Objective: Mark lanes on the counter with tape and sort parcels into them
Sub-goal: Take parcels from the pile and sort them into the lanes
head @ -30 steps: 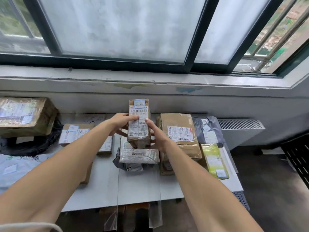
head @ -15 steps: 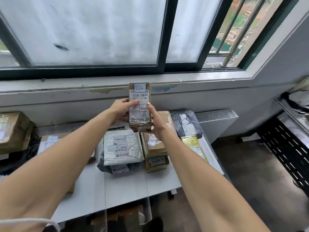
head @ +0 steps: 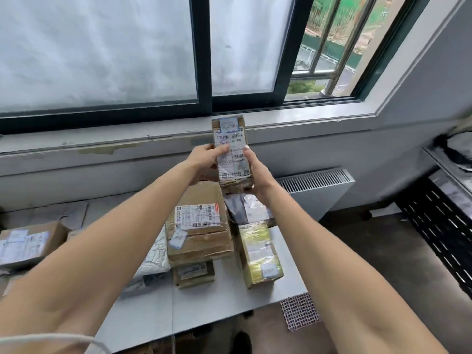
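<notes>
On my feed a brown box (head: 28, 242) lies at the left of the tabletop (head: 209, 302), then the left hand (head: 204, 160) and right hand (head: 259, 175) clasp a narrow labelled parcel (head: 231, 146) by its sides, upright in the air above the stacked cartons (head: 201, 241).

**Both hands raised, gripping one parcel**

Both my arms are bare and reach forward, converging toward the far centre. The left forearm (head: 122, 233) comes in from the near left, the right forearm (head: 327, 256) from the near right.

The left hand (head: 203, 160) grips the left edge of the slim parcel (head: 231, 139). The left thumb (head: 223, 149) lies across its labelled face, and the other fingers are hidden behind.

The right hand (head: 259, 175) grips the right edge and lower corner, with the right thumb (head: 246, 149) on the face and the palm cupping the side.

The hands are close together with the parcel upright between them. Both wrists are roughly straight.
</notes>
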Motion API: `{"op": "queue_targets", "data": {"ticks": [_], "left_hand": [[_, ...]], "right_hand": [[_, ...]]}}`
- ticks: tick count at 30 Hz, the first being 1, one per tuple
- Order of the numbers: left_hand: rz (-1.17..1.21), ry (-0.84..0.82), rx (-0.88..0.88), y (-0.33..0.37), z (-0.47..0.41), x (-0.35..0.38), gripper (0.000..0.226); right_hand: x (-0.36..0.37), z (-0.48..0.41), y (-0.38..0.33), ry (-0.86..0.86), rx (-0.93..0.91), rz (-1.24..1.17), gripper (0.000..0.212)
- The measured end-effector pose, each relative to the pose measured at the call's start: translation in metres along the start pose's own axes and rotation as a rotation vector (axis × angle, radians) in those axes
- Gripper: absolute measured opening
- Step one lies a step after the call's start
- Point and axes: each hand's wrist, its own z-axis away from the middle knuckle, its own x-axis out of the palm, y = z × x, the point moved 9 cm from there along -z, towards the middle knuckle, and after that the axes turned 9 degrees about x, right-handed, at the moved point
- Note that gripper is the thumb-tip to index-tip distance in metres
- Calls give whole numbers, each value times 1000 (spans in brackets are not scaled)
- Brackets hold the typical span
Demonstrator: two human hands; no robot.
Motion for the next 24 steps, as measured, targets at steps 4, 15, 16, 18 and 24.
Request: {"op": "queue_targets", "data": {"ticks": [4,15,16,18,24], "left_hand": [[-4,-51,-63,-16,-25,50,28],[170,-63,-203,-98,-52,112,23],[187,-27,-216,-105,-53,111,22],[225,41,-270,-122,-53,112,22],[500,-41,-394,-150,-58,132,65]], "right_hand": [[-56,-10,-7,68,39,1,54],[-116,-23,22,511,24,637,76],[-114,-22,26,542,25,683,81],[-107,-20,35,593,23,753,86],[-82,-18,64,693,82,909,86]]}}
